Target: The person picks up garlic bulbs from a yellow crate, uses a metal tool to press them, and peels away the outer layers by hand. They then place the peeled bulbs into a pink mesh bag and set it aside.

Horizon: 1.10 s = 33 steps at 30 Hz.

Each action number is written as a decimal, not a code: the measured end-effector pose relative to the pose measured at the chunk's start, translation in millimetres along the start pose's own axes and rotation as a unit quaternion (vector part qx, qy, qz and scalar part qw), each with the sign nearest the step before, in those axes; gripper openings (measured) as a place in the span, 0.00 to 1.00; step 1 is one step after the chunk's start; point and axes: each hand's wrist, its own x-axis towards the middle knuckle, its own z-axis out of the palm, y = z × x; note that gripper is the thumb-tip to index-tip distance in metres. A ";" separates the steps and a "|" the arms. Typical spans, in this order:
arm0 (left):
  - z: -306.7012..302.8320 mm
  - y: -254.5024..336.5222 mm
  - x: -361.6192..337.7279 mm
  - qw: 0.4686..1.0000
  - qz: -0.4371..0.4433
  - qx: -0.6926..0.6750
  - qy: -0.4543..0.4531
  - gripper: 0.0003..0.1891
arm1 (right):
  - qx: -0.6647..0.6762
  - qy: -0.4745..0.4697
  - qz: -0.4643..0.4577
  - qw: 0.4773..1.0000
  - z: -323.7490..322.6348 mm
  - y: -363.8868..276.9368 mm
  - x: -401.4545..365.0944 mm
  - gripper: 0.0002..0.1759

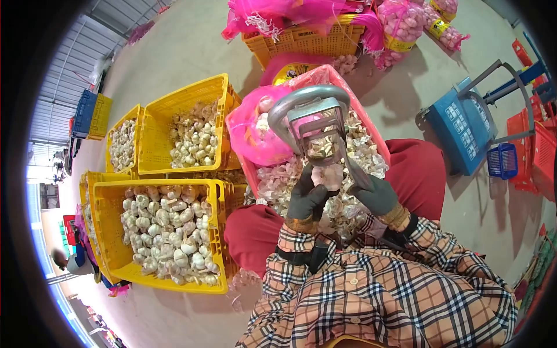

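Observation:
My left hand [307,196], in a dark glove, is closed round a pale garlic bulb [328,176] just below a metal cutter [322,122]. The cutter has a thick curved grey bar and a framed opening, and stands over a pink crate [376,132]. My right hand [376,197], also gloved, grips the cutter's lever handle [357,173] to the right of the bulb. Papery garlic skins and stem bits [284,188] fill the crate beneath both hands. At the crate's left side hangs a pink mesh bag [255,130] with some garlic inside.
Yellow crates of garlic bulbs [168,232] stand at my left, more garlic [197,139] behind them. A yellow crate [304,43] heaped with pink mesh bags is ahead. Filled garlic bags [401,23] lie beyond. A blue platform scale [464,124] stands on the right.

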 end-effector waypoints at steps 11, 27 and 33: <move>17.0 -4.2 6.4 0.989 0.064 0.037 0.127 0.25 | 0.081 -0.096 0.234 0.964 -36.1 -61.9 -34.1 0.30; 12.2 -5.1 4.5 0.988 0.069 0.091 0.104 0.22 | -0.132 0.003 -0.115 0.985 -13.0 -2.5 8.0 0.31; 8.1 -26.5 -25.9 0.995 -0.021 -0.004 0.097 0.25 | -0.114 0.107 -0.305 0.939 -28.7 -58.0 -26.7 0.32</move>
